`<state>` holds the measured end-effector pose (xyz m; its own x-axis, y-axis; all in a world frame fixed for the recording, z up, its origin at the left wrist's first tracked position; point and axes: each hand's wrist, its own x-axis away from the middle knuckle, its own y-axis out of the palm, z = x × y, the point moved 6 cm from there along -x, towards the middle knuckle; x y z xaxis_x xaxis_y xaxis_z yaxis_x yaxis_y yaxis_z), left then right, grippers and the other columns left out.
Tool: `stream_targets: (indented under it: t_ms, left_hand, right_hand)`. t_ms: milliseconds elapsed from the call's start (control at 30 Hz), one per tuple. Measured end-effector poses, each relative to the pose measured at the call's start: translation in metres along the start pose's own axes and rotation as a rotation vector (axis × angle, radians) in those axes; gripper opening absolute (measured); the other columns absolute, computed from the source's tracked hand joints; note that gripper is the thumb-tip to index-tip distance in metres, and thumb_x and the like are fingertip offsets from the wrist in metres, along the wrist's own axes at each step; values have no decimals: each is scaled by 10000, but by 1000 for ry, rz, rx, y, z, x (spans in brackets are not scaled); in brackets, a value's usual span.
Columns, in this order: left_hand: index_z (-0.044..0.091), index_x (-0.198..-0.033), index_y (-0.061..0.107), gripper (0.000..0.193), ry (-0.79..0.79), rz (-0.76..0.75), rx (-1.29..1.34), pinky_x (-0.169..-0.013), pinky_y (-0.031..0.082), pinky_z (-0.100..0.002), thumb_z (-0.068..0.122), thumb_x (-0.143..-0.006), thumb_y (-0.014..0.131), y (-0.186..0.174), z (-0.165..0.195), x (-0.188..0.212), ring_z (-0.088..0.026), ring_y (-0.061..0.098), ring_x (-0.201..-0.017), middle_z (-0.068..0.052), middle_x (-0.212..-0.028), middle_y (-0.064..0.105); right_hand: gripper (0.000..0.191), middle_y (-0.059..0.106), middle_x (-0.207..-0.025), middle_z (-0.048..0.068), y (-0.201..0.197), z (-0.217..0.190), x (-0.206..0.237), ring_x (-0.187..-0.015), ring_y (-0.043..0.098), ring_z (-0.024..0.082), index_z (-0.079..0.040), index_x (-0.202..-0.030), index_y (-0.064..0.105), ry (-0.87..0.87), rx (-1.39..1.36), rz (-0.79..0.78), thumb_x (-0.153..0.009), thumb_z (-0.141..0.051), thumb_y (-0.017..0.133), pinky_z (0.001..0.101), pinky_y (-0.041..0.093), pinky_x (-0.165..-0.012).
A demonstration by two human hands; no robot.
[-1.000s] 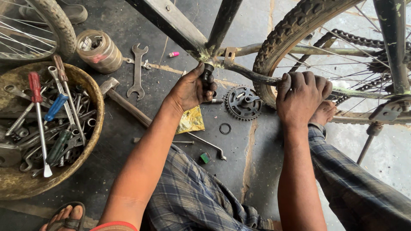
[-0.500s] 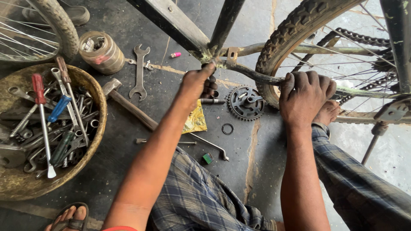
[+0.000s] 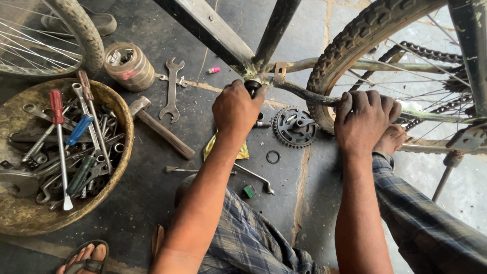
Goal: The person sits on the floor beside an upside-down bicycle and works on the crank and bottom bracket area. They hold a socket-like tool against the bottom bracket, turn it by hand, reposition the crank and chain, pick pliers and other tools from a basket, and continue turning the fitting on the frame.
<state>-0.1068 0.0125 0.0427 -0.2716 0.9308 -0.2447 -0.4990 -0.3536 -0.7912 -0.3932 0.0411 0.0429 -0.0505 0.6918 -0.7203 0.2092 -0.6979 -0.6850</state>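
Head view: left hand [image 3: 234, 107] grips bottom bracket [image 3: 252, 85], right hand [image 3: 363, 119] clasps chainstay [image 3: 304, 95]; basin [image 3: 122, 109] holds screwdrivers [image 3: 58, 132].

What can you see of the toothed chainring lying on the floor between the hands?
The chainring is a dark, greasy metal disc with teeth all round its rim and cut-outs about a central hub. It lies flat on the stained concrete floor, off the bicycle, just below the frame tube. It sits between the left hand and the right hand; neither touches it. A small loose ring lies apart, to its lower left.
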Motion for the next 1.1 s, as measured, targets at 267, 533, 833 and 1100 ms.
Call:
stream_targets:
  t_ms: [267, 533, 833, 1100]
  left_hand:
    - [34, -876, 724, 524, -4, 24, 51, -713, 566, -502, 545, -960, 648, 15, -6, -2, -402, 721, -782, -215, -817, 725]
    - [47, -899, 717, 549, -438, -350, 1095, -443, 483, -293, 579, -952, 592, 74, -45, -1, -162, 620, -509, -52, -626, 674]
    - [50, -910, 684, 496, -645, -650, 1743, -541, 529, -279, 546, -904, 691, 99, -40, 5, -153, 649, -591, -64, -742, 692]
    - [38, -808, 701, 471, -210, -43, 470, -619, 578, -396, 501, -888, 735, 48, -32, -1, -259, 735, -680, -145, -761, 736]
  right_hand:
    - [236, 639, -991, 131, 0, 1, 1, -1094, 531, 362, -57, -936, 687, 1, 2, 5, -1073, -239, 622, 495, 331, -1068]
    - [254, 642, -1000, 130, 1, -1, 0, -1099, 531, 357, -51, -951, 693, 7, -7, 6, -1088, -249, 611, 496, 328, -1069]
    - [254, 638, -988, 124, -1, -1, 0, -1094, 531, 354, -56, -946, 695, 13, 3, 3, -1088, -250, 611, 496, 331, -1064]
    - [252, 637, -1005, 128, 1, 0, 1, -1103, 526, 357, -56, -957, 692, 4, 1, 7, -1092, -251, 608, 488, 336, -1065]
